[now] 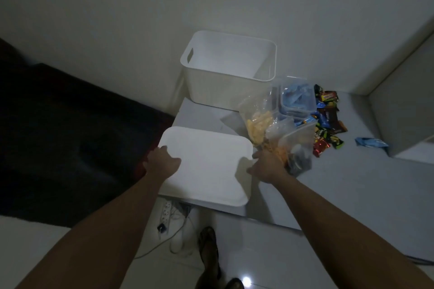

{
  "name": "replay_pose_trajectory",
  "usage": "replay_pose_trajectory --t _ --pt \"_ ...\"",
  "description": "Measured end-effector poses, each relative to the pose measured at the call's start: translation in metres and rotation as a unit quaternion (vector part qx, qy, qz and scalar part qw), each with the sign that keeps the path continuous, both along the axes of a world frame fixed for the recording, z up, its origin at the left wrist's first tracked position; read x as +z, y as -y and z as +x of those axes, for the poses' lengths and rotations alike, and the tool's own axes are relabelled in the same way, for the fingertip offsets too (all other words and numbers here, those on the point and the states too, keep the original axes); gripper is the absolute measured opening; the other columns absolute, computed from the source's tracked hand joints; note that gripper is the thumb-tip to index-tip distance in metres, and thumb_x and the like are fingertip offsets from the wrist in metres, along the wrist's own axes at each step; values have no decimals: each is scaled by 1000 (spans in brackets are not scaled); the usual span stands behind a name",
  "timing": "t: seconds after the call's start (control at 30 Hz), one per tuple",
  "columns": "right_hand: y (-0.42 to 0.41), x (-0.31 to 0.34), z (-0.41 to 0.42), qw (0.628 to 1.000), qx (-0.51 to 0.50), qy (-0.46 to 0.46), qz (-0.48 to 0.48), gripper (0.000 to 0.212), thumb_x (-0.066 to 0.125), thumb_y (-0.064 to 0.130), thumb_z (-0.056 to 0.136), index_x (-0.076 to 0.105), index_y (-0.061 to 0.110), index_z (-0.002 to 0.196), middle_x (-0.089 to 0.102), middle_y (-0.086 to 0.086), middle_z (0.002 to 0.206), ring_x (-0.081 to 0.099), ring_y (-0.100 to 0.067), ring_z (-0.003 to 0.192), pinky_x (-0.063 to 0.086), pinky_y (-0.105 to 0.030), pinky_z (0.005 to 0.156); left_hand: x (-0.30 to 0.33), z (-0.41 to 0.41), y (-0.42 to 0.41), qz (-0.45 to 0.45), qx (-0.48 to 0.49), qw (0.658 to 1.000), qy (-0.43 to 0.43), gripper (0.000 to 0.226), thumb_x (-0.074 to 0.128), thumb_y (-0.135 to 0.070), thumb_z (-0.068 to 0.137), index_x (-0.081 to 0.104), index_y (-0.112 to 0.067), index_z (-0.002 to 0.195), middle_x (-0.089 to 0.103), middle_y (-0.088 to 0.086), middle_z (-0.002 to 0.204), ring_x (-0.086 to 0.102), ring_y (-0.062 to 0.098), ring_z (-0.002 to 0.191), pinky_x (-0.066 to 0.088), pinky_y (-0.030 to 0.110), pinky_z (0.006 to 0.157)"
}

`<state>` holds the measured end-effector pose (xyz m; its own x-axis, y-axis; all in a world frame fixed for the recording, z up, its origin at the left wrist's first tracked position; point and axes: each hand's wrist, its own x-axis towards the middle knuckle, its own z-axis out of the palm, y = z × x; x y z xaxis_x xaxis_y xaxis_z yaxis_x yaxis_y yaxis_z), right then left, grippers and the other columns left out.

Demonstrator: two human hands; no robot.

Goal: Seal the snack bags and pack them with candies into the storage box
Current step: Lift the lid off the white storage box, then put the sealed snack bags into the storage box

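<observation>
Meanwhile, both hands, left (162, 162) and right (265, 166), fingers curled on the white lid (206, 166), should set it well clear of the empty storage box (225, 87).

white table (328, 183), storage box (225, 87), lid (209, 166), candies (328, 122)

No legible text anywhere, the print on the candy wrappers (327, 119) too dim and small.
</observation>
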<state>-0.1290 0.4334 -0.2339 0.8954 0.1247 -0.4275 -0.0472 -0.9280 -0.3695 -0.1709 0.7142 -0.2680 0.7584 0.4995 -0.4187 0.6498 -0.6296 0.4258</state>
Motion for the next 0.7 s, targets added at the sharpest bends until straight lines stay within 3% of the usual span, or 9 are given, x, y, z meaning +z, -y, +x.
replay_pose_trajectory --t 0.1,0.2,0.37,0.57,0.7 --pt "4 28 21 998 -2 60 21 51 75 37 76 64 14 120 65 -11 119 59 -30 114 48 -38 98 23 18 32 -75 -14 994 74 60 66 -30 79 51 -10 133 53 12 137 49 31 126 39 42 107" --pt "9 59 44 992 -18 114 54 42 72 27 80 64 15 119 67 -12 116 63 -28 106 50 -38 95 48 44 67 -120 -43 984 122 57 68 -24 82 51 -6 134 53 13 139 50 28 126 39 32 106" --pt "26 93 87 982 -7 184 33 33 64 16 87 66 11 119 68 -13 118 61 -29 110 47 -35 96 78 84 112 -142 -83 972 170 61 70 -23 80 50 -6 135 54 13 137 51 27 125 41 33 105" --pt "40 91 134 986 34 160 -36 34 53 7 89 66 14 120 63 -10 126 57 -29 117 45 -32 94 79 134 136 -178 -93 964 176 70 70 -19 81 39 -10 142 52 13 138 52 28 123 42 32 100" --pt "38 70 155 992 61 102 -49 35 55 8 89 63 16 122 60 -11 128 57 -27 114 46 -33 94 74 160 143 -160 -115 965 175 61 72 -20 78 49 -11 134 59 11 128 57 29 116 46 32 96"
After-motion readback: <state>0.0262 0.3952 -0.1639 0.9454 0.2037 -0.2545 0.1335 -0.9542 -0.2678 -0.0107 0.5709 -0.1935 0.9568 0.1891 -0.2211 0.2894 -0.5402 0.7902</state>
